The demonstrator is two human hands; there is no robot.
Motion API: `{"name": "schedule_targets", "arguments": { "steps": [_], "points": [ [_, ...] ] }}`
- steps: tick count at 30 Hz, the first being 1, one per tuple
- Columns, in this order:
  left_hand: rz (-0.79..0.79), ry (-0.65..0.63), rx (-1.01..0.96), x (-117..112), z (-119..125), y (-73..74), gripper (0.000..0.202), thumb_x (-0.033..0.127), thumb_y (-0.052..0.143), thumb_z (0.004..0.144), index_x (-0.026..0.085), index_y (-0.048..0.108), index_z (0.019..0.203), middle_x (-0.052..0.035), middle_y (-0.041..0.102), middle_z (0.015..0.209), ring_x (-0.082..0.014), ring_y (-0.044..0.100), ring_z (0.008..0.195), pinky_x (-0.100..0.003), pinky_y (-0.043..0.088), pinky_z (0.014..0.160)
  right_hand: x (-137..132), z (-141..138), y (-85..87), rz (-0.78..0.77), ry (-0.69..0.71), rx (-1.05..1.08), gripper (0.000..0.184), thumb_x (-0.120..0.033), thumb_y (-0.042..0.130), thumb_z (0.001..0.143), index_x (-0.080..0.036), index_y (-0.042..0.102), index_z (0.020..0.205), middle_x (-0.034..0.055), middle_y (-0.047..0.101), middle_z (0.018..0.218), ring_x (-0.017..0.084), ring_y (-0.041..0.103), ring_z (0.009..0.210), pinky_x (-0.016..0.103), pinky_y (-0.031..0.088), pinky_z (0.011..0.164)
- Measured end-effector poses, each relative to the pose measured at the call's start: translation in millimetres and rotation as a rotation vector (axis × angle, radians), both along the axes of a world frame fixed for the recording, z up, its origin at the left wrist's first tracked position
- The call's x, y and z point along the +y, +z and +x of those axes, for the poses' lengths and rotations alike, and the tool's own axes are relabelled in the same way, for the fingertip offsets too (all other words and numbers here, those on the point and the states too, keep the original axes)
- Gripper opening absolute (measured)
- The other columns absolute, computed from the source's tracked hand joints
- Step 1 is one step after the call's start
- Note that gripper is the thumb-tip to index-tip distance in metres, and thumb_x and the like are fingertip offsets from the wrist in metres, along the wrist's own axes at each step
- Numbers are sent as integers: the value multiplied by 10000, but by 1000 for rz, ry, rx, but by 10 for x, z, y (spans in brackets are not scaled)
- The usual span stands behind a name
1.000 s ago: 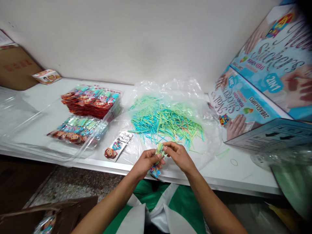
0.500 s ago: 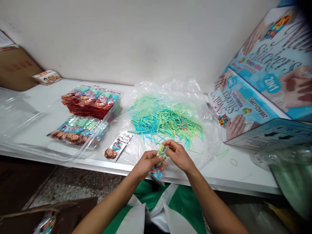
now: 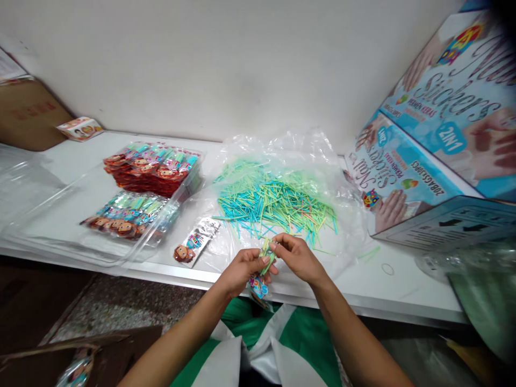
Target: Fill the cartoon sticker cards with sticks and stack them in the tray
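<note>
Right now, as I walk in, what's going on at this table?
A person is working with both hands: the left hand holds a small printed packet and green sticks, while the right hand's fingers are at the sticks. Whether the sticks are inside the packet is hard to tell. Just beyond lies a pile of loose green and blue sticks on clear plastic. To the left are a single packet and groups of similar packets.

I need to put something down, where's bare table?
Right side: table in front of the big blue box, beside the plastic bag, around a thin loop. A narrower patch shows between the small box and stacked packets. Crowded: the middle, with sticks; the left, with more packets and a clear tray.
</note>
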State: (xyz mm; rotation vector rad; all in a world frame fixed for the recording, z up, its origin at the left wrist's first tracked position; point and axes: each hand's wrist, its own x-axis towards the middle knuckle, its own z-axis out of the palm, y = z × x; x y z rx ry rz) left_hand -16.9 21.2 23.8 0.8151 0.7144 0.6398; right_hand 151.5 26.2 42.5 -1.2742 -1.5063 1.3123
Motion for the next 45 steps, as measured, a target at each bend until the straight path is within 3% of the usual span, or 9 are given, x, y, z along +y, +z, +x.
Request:
{"name": "schedule_targets", "arguments": {
  "steps": [9, 15, 23, 31, 38, 41, 45],
  "points": [
    [0, 5, -6, -15, 17, -31, 335, 394, 634, 736, 67, 655, 808, -93, 654, 687, -111, 551, 503, -214, 408, 492, -15, 30, -15, 7, -4, -17, 189, -352, 522, 815, -171, 563, 783, -21, 543, 653, 108, 499, 609, 234, 409, 599],
    [-6, -4, -25, -3, 2, -12, 349, 391, 651, 716, 75, 652, 864, -100, 668, 719, -120, 561, 500, -231, 429, 500, -17, 3, -13, 18, -16, 55, 242, -353, 559, 797, -185, 593, 969, 17, 616, 823, 137, 560, 730, 277, 448, 700],
    [0, -52, -12, -15, -1, 24, 368, 421, 664, 691, 73, 642, 807, -116, 672, 730, -129, 568, 502, -229, 437, 492, -13, -34, 23, 11, -5, 24, 168, -334, 532, 798, -174, 577, 819, -15, 569, 689, 114, 518, 620, 248, 422, 615],
    [107, -22, 125, -31, -14, 72, 374, 442, 615, 732, 82, 672, 818, -63, 631, 588, -114, 550, 477, -204, 404, 474, -18, -8, 60, 99, -33, -126, 51, -226, 502, 777, -184, 530, 779, -28, 498, 654, 106, 458, 607, 234, 387, 587],
    [191, 7, 192, -26, -20, 66, 364, 447, 603, 740, 95, 674, 805, -52, 624, 586, -106, 541, 479, -203, 398, 485, -62, -22, 84, 216, -20, -119, 94, -222, 502, 807, -200, 584, 845, 4, 575, 767, 124, 524, 684, 255, 426, 659],
    [201, 14, 203, -18, -34, 36, 368, 450, 602, 742, 93, 663, 812, -54, 627, 599, -107, 542, 490, -203, 395, 488, -54, 17, 87, 281, 25, -134, 156, -238, 481, 839, -211, 627, 885, 26, 611, 854, 149, 565, 806, 279, 430, 752],
    [140, 117, 204, 13, -91, -41, 352, 442, 641, 710, 99, 620, 782, -53, 644, 644, -103, 545, 497, -202, 402, 487, 0, 206, -103, 287, -34, -294, 218, -285, 439, 876, -216, 585, 1023, 49, 619, 979, 168, 570, 878, 287, 434, 741]
  ]
}}
